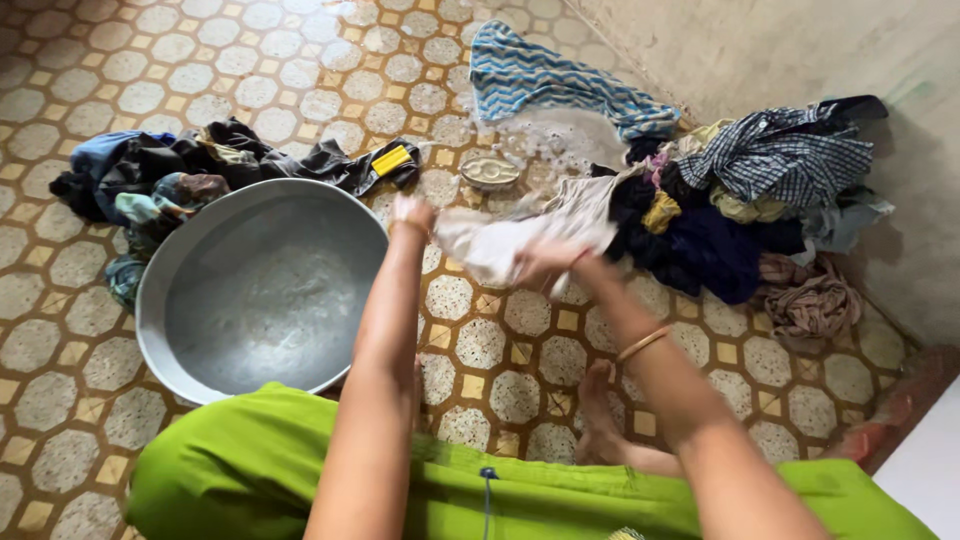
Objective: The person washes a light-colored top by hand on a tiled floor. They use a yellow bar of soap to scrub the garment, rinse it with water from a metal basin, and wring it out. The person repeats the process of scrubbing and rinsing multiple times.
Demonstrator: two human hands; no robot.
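Observation:
Both my hands grip a wet white cloth (500, 238) that lies on the tiled floor in front of me. My left hand (411, 213) holds its left end. My right hand (545, 262) clutches its lower right part and is blurred by motion. Soap suds (550, 135) spread on the floor just beyond the cloth. A bar of soap in a small oval dish (489, 171) sits right behind my hands.
A large round metal basin (180, 250) of soapy water stands at my left. Dark clothes (150, 175) with a yellow brush (391, 160) lie behind it. Mixed laundry (740, 200) is piled at the right by the wall (800, 50). A blue striped cloth (545, 80) lies farther back.

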